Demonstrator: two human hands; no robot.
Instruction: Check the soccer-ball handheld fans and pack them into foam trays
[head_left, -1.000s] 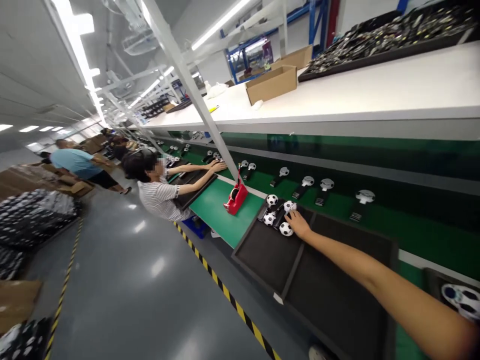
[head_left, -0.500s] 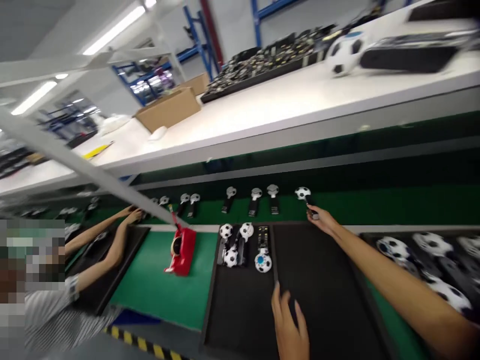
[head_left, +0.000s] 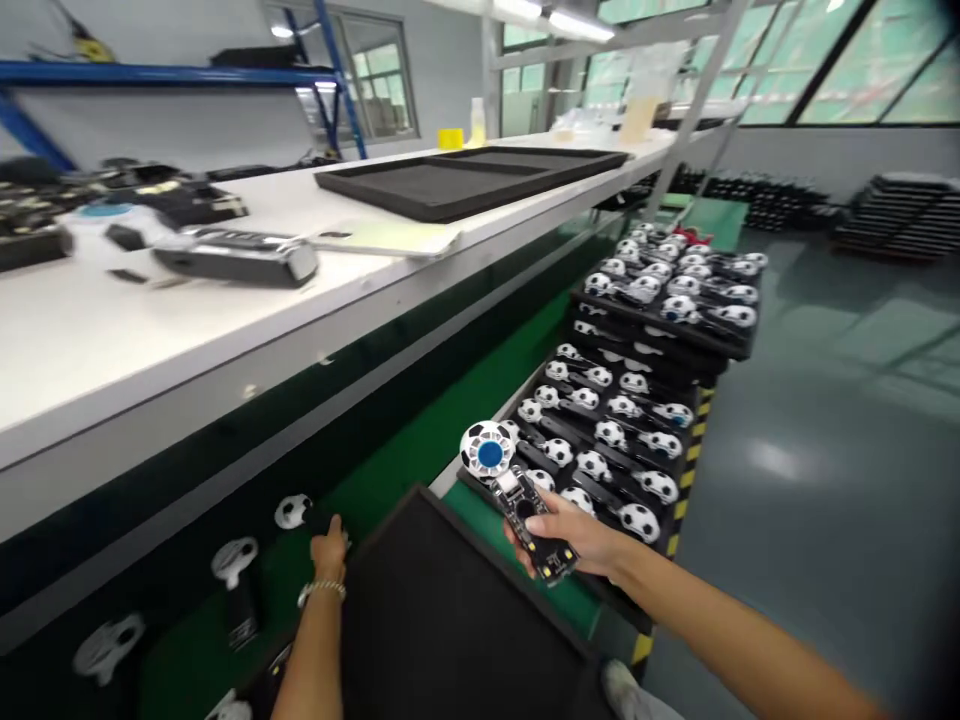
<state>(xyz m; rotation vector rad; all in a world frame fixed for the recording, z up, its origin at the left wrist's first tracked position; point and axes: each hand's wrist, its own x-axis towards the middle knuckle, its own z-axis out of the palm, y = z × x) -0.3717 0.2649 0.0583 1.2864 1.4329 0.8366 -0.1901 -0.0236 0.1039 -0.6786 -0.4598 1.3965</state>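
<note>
My right hand point(head_left: 574, 535) is closed round the handle of a football-patterned handheld fan point(head_left: 486, 450). Its round head has a blue centre, and a bare circuit board shows along the handle. Over the green conveyor belt, my left hand point(head_left: 328, 555) has its fingers wrapped on the black handle of a second handheld fan point(head_left: 292, 511); part of that handle is hidden. Nearby on the belt lie another fan point(head_left: 235, 560) and a blurred one point(head_left: 109, 648). Between my arms is a black tray point(head_left: 450, 610).
Trays packed with football-patterned fans point(head_left: 611, 435) stand to the right, with a higher stack point(head_left: 660, 345) behind them. A white shelf point(head_left: 360, 290) runs above the belt, bearing a black divided tray point(head_left: 480, 180). Yellow-black tape point(head_left: 694, 450) edges the bench.
The view has swung right. My right hand has lifted its fan off the belt and moved it over beside the filled trays. My left hand went from open above the tray to gripping another fan.
</note>
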